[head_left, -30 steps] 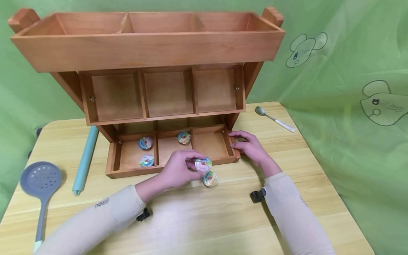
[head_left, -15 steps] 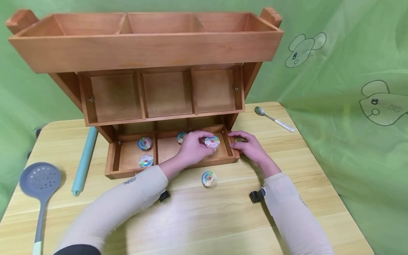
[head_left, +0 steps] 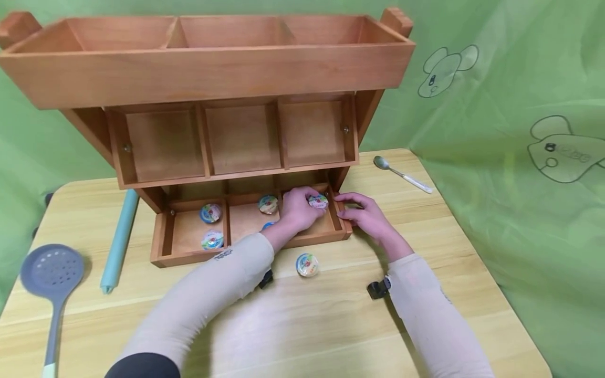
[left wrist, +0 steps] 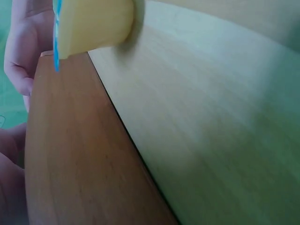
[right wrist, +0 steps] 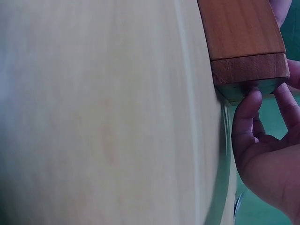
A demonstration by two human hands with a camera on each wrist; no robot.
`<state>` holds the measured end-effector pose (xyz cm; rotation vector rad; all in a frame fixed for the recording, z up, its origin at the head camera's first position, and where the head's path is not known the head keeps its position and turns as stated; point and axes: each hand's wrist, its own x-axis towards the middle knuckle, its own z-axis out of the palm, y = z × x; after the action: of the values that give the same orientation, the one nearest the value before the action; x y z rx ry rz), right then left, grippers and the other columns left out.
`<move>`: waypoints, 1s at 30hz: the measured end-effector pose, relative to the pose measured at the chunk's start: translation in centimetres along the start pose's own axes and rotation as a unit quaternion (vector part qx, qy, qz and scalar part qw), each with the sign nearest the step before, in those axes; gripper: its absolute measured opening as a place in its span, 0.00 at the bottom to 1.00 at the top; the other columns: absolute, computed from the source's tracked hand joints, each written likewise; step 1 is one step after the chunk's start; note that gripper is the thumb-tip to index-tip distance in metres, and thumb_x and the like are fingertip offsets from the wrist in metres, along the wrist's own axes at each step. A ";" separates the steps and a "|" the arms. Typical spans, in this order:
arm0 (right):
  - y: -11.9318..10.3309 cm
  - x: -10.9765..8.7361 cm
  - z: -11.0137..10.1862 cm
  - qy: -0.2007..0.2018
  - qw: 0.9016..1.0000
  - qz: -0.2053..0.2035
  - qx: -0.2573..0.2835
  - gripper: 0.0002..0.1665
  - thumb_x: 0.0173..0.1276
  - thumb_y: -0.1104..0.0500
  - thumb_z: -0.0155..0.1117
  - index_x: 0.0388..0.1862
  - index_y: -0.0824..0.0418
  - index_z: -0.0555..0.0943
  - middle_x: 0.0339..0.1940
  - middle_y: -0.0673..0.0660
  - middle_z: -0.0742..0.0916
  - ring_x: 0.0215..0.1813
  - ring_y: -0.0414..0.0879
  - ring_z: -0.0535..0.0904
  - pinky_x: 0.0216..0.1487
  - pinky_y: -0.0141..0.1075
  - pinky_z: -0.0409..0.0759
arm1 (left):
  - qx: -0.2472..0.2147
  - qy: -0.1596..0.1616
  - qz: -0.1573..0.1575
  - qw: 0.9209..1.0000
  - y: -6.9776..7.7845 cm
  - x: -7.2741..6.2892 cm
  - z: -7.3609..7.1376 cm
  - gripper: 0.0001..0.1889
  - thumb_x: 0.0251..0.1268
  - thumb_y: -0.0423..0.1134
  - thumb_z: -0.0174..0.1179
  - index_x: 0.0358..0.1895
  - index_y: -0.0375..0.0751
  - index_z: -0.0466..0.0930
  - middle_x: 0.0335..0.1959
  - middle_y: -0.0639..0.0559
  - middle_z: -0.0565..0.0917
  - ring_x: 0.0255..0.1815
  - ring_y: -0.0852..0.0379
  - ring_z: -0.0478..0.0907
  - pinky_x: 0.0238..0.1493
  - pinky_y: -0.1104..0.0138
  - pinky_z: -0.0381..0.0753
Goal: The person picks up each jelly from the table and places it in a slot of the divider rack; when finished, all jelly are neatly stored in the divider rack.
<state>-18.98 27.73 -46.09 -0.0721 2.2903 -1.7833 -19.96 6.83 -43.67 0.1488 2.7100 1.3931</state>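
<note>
My left hand (head_left: 301,209) pinches a small jelly cup (head_left: 319,201) with a pink and blue lid, over the right compartment of the bottom tray of a wooden rack (head_left: 208,73). My right hand (head_left: 364,212) holds the tray's right end, thumb against the outer side in the right wrist view. Two jelly cups lie in the left compartment, one of them at the back (head_left: 210,213). In the middle compartment sits another jelly cup (head_left: 268,205), with one more half hidden behind my left wrist. On the table before the tray stands a loose jelly cup (head_left: 307,265), yellowish from the side in the left wrist view.
A grey slotted skimmer (head_left: 53,270) and a teal rod (head_left: 119,241) lie to the left of the rack. Beyond my right hand is a spoon (head_left: 402,174). Green cloth (head_left: 501,210) hangs behind and to the right of the table.
My left hand has carried its jelly cup from in front of the tray up and to the right, into the right compartment. The right hand stays at the tray's end.
</note>
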 end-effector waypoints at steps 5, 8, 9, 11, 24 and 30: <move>-0.1 0.0 0.1 0.002 1.000 0.001 0.004 0.24 0.64 0.70 0.66 0.60 0.66 0.79 0.66 0.60 0.77 0.38 0.44 0.78 0.33 0.32 0.79 | -0.007 -0.007 -0.033 0.999 0.0 0.4 0.5 0.20 0.49 0.39 0.79 0.48 0.45 0.86 0.45 0.50 0.84 0.51 0.50 0.76 0.54 0.63 0.74; -0.2 -0.1 0.2 0.004 1.000 0.003 0.005 0.24 0.64 0.70 0.66 0.60 0.66 0.79 0.64 0.61 0.77 0.39 0.45 0.79 0.34 0.32 0.79 | -0.021 -0.010 -0.033 0.999 -0.2 0.6 0.9 0.20 0.50 0.37 0.78 0.49 0.44 0.86 0.46 0.50 0.84 0.49 0.51 0.77 0.54 0.63 0.75; -0.2 -0.1 0.2 0.004 1.000 0.003 0.005 0.24 0.64 0.70 0.66 0.60 0.66 0.79 0.64 0.62 0.77 0.39 0.45 0.79 0.34 0.32 0.79 | -0.024 -0.011 -0.031 0.999 -0.3 0.7 1.1 0.20 0.50 0.37 0.78 0.49 0.44 0.86 0.46 0.50 0.84 0.49 0.51 0.77 0.54 0.63 0.75; -0.2 0.0 0.2 0.004 1.000 0.005 0.007 0.24 0.64 0.70 0.65 0.61 0.67 0.79 0.62 0.63 0.78 0.40 0.45 0.80 0.34 0.32 0.80 | -0.028 -0.011 -0.025 0.999 -0.4 0.8 1.3 0.20 0.51 0.37 0.78 0.49 0.44 0.87 0.46 0.50 0.84 0.49 0.52 0.78 0.54 0.63 0.75; -0.2 -0.1 0.2 0.003 1.000 0.004 0.003 0.23 0.64 0.69 0.65 0.60 0.67 0.79 0.63 0.62 0.77 0.37 0.44 0.79 0.34 0.32 0.79 | -0.028 0.027 0.013 0.999 -0.6 1.0 1.5 0.16 0.53 0.37 0.76 0.47 0.44 0.90 0.44 0.50 0.87 0.50 0.51 0.81 0.54 0.65 0.77; -0.1 -0.1 0.2 0.006 1.000 0.002 0.004 0.23 0.64 0.70 0.65 0.60 0.67 0.79 0.62 0.63 0.77 0.36 0.43 0.79 0.33 0.32 0.79 | -0.026 0.023 -0.001 0.999 -0.6 1.0 1.4 0.18 0.51 0.37 0.76 0.49 0.43 0.89 0.45 0.49 0.87 0.51 0.51 0.80 0.55 0.65 0.77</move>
<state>-18.82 27.55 -46.06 -0.0552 2.2898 -1.7942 -20.76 7.78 -45.01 0.1122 2.7075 1.4830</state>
